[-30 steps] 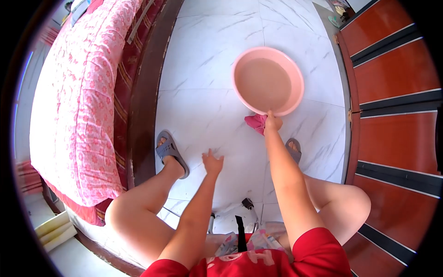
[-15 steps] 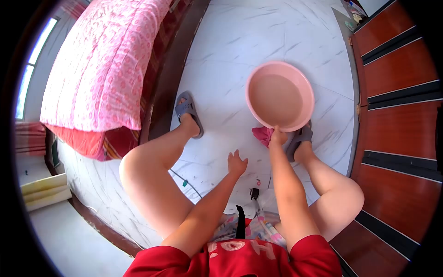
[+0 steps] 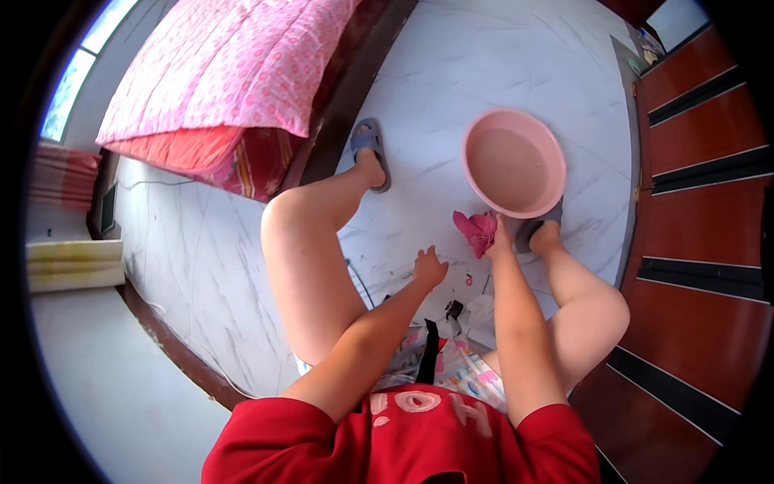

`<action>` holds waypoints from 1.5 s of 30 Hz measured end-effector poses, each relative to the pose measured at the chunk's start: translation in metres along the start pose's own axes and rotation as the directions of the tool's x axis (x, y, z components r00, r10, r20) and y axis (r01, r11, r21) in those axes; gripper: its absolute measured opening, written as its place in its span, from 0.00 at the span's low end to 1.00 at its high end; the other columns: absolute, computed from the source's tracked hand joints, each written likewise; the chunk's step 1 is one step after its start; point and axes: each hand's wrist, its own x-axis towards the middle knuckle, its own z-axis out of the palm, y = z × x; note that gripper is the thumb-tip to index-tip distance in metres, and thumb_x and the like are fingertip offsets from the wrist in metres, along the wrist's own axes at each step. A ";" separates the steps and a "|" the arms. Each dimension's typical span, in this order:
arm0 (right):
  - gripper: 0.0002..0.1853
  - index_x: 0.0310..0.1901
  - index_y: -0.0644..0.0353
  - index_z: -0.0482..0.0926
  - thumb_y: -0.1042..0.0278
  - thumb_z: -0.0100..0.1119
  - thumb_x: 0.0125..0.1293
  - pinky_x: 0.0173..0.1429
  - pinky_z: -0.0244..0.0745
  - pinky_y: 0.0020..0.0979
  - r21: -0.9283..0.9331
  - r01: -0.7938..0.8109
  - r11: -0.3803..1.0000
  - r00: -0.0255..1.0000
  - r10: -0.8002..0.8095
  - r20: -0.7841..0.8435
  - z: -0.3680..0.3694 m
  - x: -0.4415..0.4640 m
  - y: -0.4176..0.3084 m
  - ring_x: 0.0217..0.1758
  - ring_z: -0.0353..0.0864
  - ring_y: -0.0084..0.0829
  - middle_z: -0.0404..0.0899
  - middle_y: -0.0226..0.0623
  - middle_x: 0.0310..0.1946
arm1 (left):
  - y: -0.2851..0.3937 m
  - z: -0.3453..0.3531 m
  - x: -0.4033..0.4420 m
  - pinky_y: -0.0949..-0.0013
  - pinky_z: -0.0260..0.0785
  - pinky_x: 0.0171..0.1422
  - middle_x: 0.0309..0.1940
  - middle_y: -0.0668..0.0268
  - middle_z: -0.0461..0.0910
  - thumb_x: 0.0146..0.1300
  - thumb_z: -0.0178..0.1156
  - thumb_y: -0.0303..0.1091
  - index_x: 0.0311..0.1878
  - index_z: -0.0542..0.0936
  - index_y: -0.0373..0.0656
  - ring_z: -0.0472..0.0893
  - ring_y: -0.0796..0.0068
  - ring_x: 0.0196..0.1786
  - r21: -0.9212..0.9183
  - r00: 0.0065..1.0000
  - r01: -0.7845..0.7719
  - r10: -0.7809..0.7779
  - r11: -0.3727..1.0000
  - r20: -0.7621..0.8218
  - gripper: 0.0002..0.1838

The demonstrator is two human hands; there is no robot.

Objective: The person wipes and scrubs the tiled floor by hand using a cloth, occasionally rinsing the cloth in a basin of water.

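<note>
A pink plastic basin (image 3: pixel 470 173) stands on the floor in front of me, holding cloudy brownish water. My right hand (image 3: pixel 501 239) is closed around a crumpled dark-pink cloth (image 3: pixel 477 231), at the basin's near rim; whether the fingers touch the rim I cannot tell. Most of the cloth bunches out on the left side of that hand. To the left and nearer to me, my left hand (image 3: pixel 431 268) hovers over the floor, fingers apart and holding nothing.
My feet in grey slippers (image 3: pixel 372 153) are set wide apart, the right one close beside the basin. A bed with a pink quilt (image 3: pixel 218 73) is on the left, red-brown wooden panels (image 3: pixel 701 218) on the right. A cable (image 3: pixel 359 282) lies on the white tiled floor (image 3: pixel 427 81).
The view has turned, so the bed and basin appear further right. More of the cloth shows now, bunched beside my right hand. My left hand stays apart from it.
</note>
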 end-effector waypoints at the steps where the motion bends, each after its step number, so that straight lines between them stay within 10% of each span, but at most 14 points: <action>1: 0.32 0.54 0.62 0.71 0.43 0.62 0.58 0.49 0.74 0.38 -0.009 -0.003 1.000 1.000 0.003 0.008 -0.004 -0.011 0.006 0.48 0.77 0.39 0.74 0.39 0.51 | 0.000 0.001 -0.002 0.52 0.63 0.63 0.60 0.42 0.62 0.53 0.63 0.44 0.64 0.62 0.41 0.66 0.43 0.62 -0.005 1.000 0.007 -0.007 1.000 -0.009 0.37; 4: 0.28 0.50 0.59 0.74 0.43 0.60 0.59 0.53 0.73 0.41 0.116 -0.318 0.941 0.864 0.238 0.444 -0.020 -0.035 0.026 0.48 0.77 0.39 0.76 0.39 0.49 | -0.002 -0.001 -0.004 0.53 0.66 0.60 0.58 0.43 0.65 0.52 0.63 0.44 0.63 0.64 0.41 0.71 0.43 0.57 -0.037 0.998 -0.026 0.024 0.999 -0.054 0.36; 19: 0.15 0.50 0.56 0.70 0.74 0.48 0.59 0.52 0.73 0.53 0.043 -0.511 0.859 0.812 0.465 0.352 -0.079 -0.045 0.205 0.46 0.78 0.44 0.77 0.43 0.44 | -0.078 -0.003 -0.062 0.54 0.69 0.56 0.43 0.45 0.79 0.49 0.58 0.38 0.53 0.73 0.36 0.77 0.45 0.50 0.021 1.000 -0.004 0.004 1.000 -0.013 0.26; 27: 0.14 0.46 0.64 0.73 0.78 0.50 0.57 0.39 0.76 0.43 0.042 -0.219 0.975 0.953 0.204 0.225 -0.051 -0.042 0.192 0.34 0.80 0.38 0.78 0.44 0.35 | -0.115 -0.028 -0.054 0.57 0.68 0.58 0.47 0.45 0.77 0.49 0.60 0.41 0.50 0.75 0.34 0.76 0.49 0.53 0.056 0.983 -0.111 0.118 0.992 -0.140 0.26; 30: 0.12 0.40 0.66 0.76 0.83 0.53 0.52 0.35 0.75 0.40 -0.035 0.235 0.971 0.971 -0.232 0.063 -0.019 -0.073 0.160 0.29 0.79 0.35 0.78 0.41 0.30 | -0.121 -0.027 -0.064 0.57 0.67 0.58 0.47 0.45 0.77 0.50 0.60 0.40 0.51 0.76 0.34 0.76 0.49 0.53 0.075 0.986 -0.070 0.081 0.995 -0.149 0.26; 31: 0.12 0.39 0.67 0.77 0.83 0.54 0.50 0.38 0.75 0.40 -0.176 0.362 0.915 0.932 -0.361 0.040 -0.010 -0.072 0.152 0.31 0.79 0.37 0.78 0.42 0.30 | -0.125 -0.024 -0.065 0.58 0.67 0.58 0.47 0.45 0.77 0.50 0.60 0.40 0.51 0.75 0.34 0.76 0.50 0.53 0.059 0.989 -0.025 0.033 0.998 -0.147 0.26; 33: 0.15 0.39 0.66 0.78 0.82 0.55 0.47 0.45 0.72 0.39 -0.660 0.703 0.265 0.496 -0.848 0.187 -0.004 -0.060 0.133 0.37 0.78 0.42 0.78 0.44 0.32 | -0.136 -0.015 -0.067 0.58 0.68 0.57 0.46 0.44 0.77 0.49 0.61 0.38 0.52 0.75 0.34 0.76 0.49 0.52 0.012 0.985 0.047 -0.044 0.999 -0.167 0.26; 34: 0.18 0.40 0.65 0.78 0.83 0.57 0.43 0.51 0.69 0.40 -0.603 0.748 0.279 0.473 -0.861 0.189 -0.001 -0.054 0.120 0.43 0.75 0.50 0.77 0.47 0.37 | -0.142 -0.010 -0.066 0.58 0.68 0.57 0.46 0.44 0.77 0.49 0.61 0.38 0.52 0.75 0.34 0.76 0.49 0.52 0.003 0.986 0.066 -0.064 0.998 -0.153 0.26; 39: 0.21 0.44 0.57 0.80 0.82 0.57 0.45 0.55 0.66 0.41 -0.775 0.631 -0.018 0.221 -0.954 0.202 -0.031 0.045 0.051 0.46 0.74 0.47 0.77 0.46 0.40 | -0.170 0.011 -0.058 0.56 0.58 0.67 0.61 0.38 0.63 0.50 0.63 0.37 0.61 0.67 0.36 0.64 0.43 0.64 -0.058 0.932 0.249 -0.255 0.967 -0.256 0.33; 43: 0.25 0.52 0.50 0.75 0.77 0.59 0.49 0.52 0.70 0.46 -0.966 0.187 0.178 0.526 -0.849 -0.055 -0.057 0.101 0.040 0.50 0.73 0.48 0.72 0.45 0.49 | -0.187 0.008 -0.040 0.55 0.50 0.71 0.65 0.37 0.53 0.50 0.63 0.36 0.65 0.61 0.37 0.55 0.41 0.68 -0.039 0.908 0.346 -0.345 0.937 -0.237 0.38; 45: 0.29 0.57 0.47 0.70 0.75 0.60 0.50 0.54 0.68 0.48 -0.993 0.120 -0.006 0.480 -0.875 0.063 -0.042 0.093 0.081 0.55 0.69 0.49 0.69 0.43 0.54 | -0.190 -0.005 -0.020 0.54 0.48 0.72 0.65 0.36 0.53 0.50 0.61 0.32 0.65 0.60 0.35 0.54 0.40 0.68 0.004 0.878 0.237 -0.212 0.972 -0.429 0.37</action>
